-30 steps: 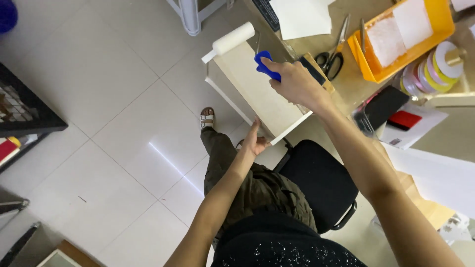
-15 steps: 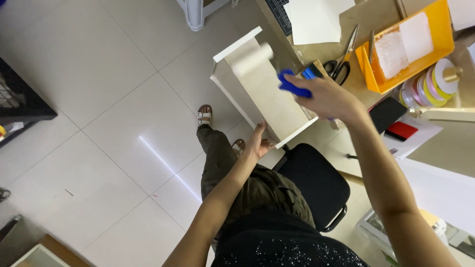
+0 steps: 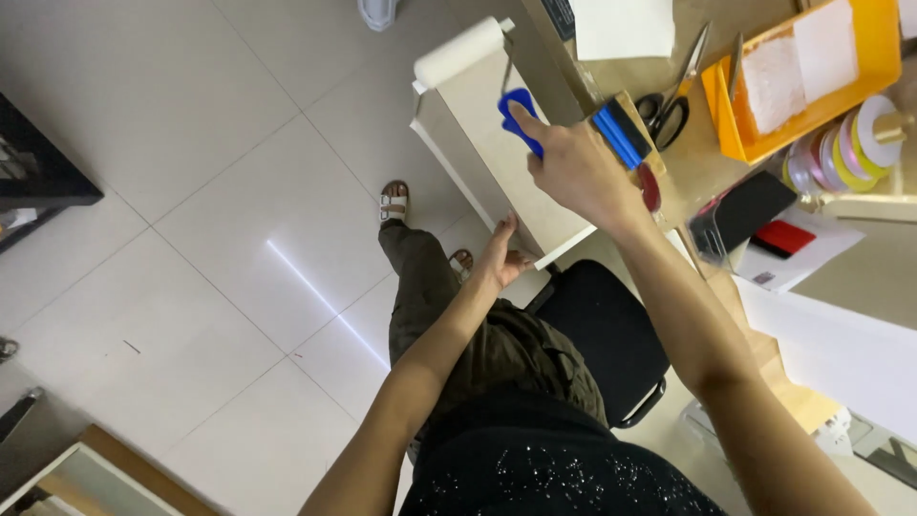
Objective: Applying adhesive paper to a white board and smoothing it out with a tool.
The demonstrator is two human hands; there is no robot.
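Note:
My right hand [image 3: 578,172] is shut on the blue handle [image 3: 516,115] of a paint roller. Its white roller sleeve [image 3: 458,53] lies at the far end of a white flat board [image 3: 487,167]. The board slants out from the desk edge over the floor. My left hand [image 3: 501,256] holds the near edge of the board from below, fingers curled against it. My legs and sandalled feet show under the board.
A black chair [image 3: 602,334] stands right below the board's near end. On the brown desk lie black scissors [image 3: 669,100], a blue squeegee [image 3: 621,134], an orange tray [image 3: 812,86], coloured ribbon rolls [image 3: 850,143], a black box [image 3: 745,210] and white paper [image 3: 621,24].
The roller ran a short way down the board's face and has gone back up to its far end. My left hand has kept its hold on the near edge.

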